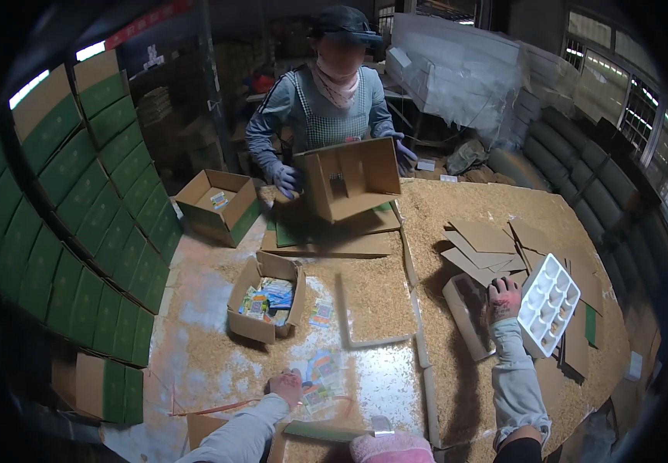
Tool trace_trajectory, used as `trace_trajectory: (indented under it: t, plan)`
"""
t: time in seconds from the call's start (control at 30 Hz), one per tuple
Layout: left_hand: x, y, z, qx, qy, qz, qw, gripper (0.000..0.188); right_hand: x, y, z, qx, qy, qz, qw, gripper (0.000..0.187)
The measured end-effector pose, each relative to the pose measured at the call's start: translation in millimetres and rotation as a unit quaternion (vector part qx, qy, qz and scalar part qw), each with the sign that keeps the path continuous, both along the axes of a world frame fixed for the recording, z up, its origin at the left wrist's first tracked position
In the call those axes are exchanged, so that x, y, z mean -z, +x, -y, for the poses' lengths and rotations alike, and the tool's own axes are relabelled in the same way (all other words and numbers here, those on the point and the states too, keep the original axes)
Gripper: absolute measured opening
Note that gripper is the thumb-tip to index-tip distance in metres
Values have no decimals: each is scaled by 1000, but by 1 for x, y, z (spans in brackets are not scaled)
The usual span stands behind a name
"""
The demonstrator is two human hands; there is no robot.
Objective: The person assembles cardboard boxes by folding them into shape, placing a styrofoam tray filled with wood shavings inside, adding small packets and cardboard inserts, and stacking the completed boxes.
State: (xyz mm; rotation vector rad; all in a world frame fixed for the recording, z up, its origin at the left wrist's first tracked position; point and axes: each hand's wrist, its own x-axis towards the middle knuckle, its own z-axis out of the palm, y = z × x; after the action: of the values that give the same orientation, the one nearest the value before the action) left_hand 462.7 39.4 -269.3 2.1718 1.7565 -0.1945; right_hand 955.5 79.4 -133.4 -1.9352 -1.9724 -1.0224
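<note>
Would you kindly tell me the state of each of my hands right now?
Left hand: beside the printed cards; open or closed cannot be told.
Right hand: at the long box's edge; whether it grips cannot be told.

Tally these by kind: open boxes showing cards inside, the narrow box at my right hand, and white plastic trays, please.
Open brown cardboard boxes showing colourful printed cards: 2
Narrow, open-topped brown box at your right hand: 1
White plastic tray with rows of hollows: 1
Total: 4
</note>
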Motion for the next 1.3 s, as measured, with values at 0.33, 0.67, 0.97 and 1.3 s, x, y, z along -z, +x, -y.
trace_trajectory:
  t: [0.33, 0.67, 0.97, 1.3]
  plan:
    - [39, 18, -25, 18, 106, 134, 985, 48, -105, -113, 172, -47, 135, -320, 936, 15]
    - [18, -2, -24, 61, 233, 202, 949, 21, -92, -167, 280, -17, 126, -537, 834, 15]
    - [20, -10, 4, 7, 20, 215, 976, 29, -75, -201, 350, 20, 122, -495, 860, 15]
    - [-183, -8, 156, 335, 199, 133, 911, 39, -163, -335, 336, -82, -13, -202, 976, 8]
